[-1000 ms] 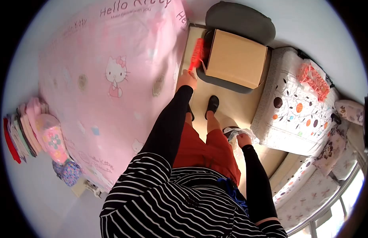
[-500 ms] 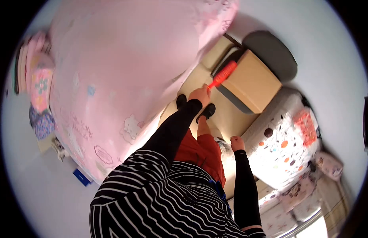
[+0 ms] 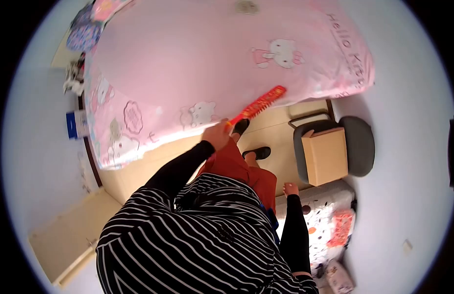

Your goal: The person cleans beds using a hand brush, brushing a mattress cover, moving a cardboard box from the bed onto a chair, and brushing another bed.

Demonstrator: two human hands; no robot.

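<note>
My left hand (image 3: 216, 136) is closed around the handle of a red bed brush (image 3: 260, 104). The brush points up and to the right, bristles facing down and right, over the near edge of the pink bed sheet (image 3: 187, 59). Whether the bristles touch the sheet I cannot tell. Cartoon cat prints and lettering decorate the sheet. My right hand (image 3: 290, 189) hangs low beside my shorts, its fingers loosely curled with nothing visible in them. It is nearest to the white, dotted cover of a second piece of furniture.
An open cardboard box (image 3: 326, 156) sits on a dark grey chair (image 3: 360, 146) by the right wall. The dotted cover (image 3: 317, 235) carries a coral-coloured item (image 3: 341, 228). Blue patterned fabric (image 3: 83, 37) lies past the bed's left end, with a blue-and-white box (image 3: 77, 124) lower down.
My view has turned toward the bed. The bed brush, still in my left hand, has gone from in front of the cardboard box to over the bed's edge. My right hand stays low.
</note>
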